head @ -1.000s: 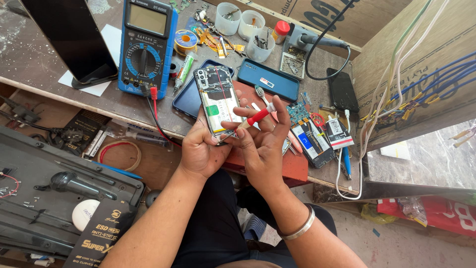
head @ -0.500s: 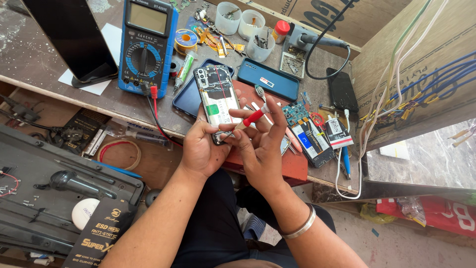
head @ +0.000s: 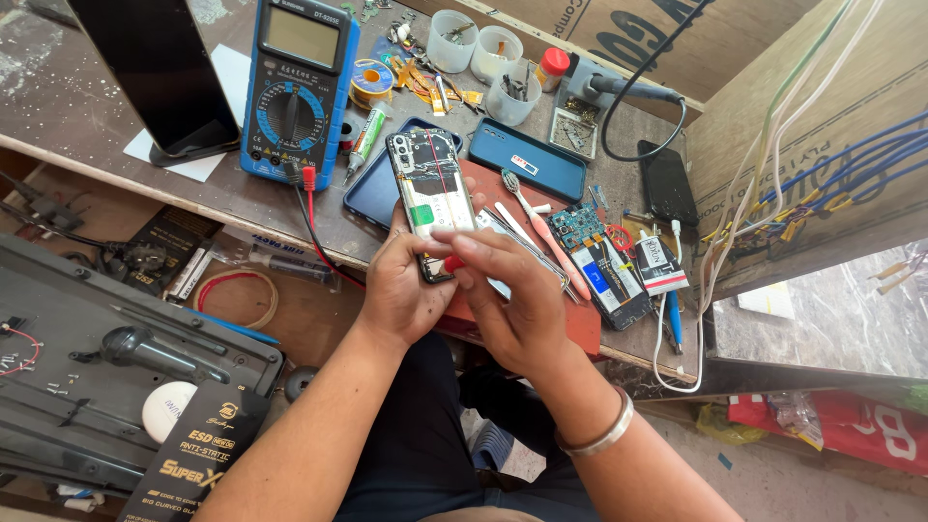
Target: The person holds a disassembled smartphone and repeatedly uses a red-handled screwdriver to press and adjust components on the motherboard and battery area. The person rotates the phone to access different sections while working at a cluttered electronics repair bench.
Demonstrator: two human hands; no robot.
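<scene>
Two hands are working at the bench edge. Left hand (head: 401, 290) is gripping the opened smartphone (head: 431, 198) by its near end, long axis pointing away. Right hand (head: 512, 295) is pinching a red tool (head: 451, 263) against that end. Beyond, a blue multimeter (head: 298, 87) is lying.

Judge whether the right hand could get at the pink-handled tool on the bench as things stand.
Probably yes: the pink-handled tool lies uncovered just beyond the right hand, nothing between, though its fingers are busy on the opened phone.
</scene>
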